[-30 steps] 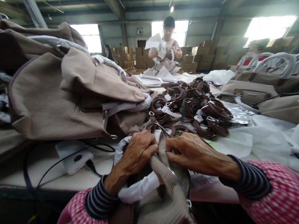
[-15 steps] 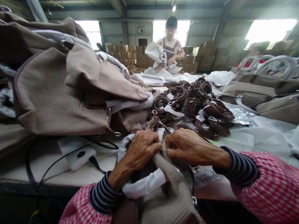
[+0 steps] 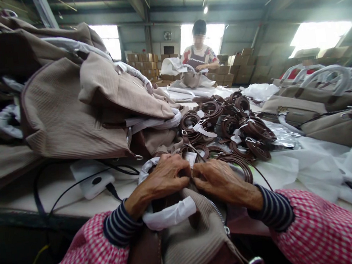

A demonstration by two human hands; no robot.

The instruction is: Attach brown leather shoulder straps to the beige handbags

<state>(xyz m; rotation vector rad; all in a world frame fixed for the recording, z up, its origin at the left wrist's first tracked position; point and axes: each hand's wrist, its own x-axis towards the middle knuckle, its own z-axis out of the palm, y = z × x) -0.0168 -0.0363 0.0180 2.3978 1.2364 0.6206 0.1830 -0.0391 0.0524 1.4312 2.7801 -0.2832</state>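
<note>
Right hand has edged in toward the left hand since a second ago, so they nearly meet over a ribbed tan handbag at the table's near edge. Both look pinched on its top edge, though the exact grip is hidden. I'd watch that silver zipper: bunched fabric could snag in it. Also, the white-wrapped handle beside the left wrist might lose its wrap if that arm drags. Past that, coiled brown straps, a white device and a handbag pile crowd the pale tabletop. Farther back, a co-worker handles white sheeting near cardboard boxes, with bright windows behind.
</note>
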